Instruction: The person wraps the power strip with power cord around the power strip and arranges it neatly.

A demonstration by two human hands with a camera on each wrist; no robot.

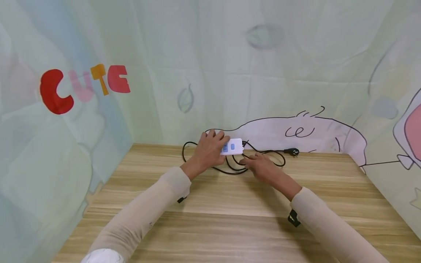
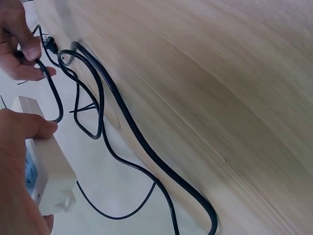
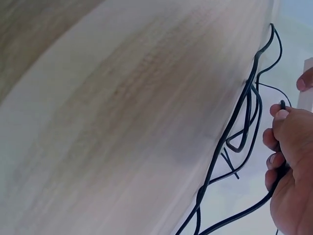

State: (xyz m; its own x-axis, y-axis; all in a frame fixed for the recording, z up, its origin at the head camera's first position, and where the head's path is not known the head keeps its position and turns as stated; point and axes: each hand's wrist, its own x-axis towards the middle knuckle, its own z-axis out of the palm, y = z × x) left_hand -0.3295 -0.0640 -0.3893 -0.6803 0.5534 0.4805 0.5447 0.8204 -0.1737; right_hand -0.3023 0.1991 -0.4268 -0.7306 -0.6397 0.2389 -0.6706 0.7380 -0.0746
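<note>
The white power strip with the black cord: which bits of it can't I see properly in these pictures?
Head view: the left part of the power strip, covered by the left hand.
Right wrist view: most of the power strip, cut off by the right edge.
Right wrist view: some of the black cord, hidden inside the right hand.
Head view: the plug, too small to count its prongs.

The power strip (image 1: 238, 147) is white with blue sockets (image 1: 232, 146), its cord (image 2: 142, 141) black.

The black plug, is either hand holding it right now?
No, in the head view the black plug lies apart from both the left hand and the right hand.
</note>
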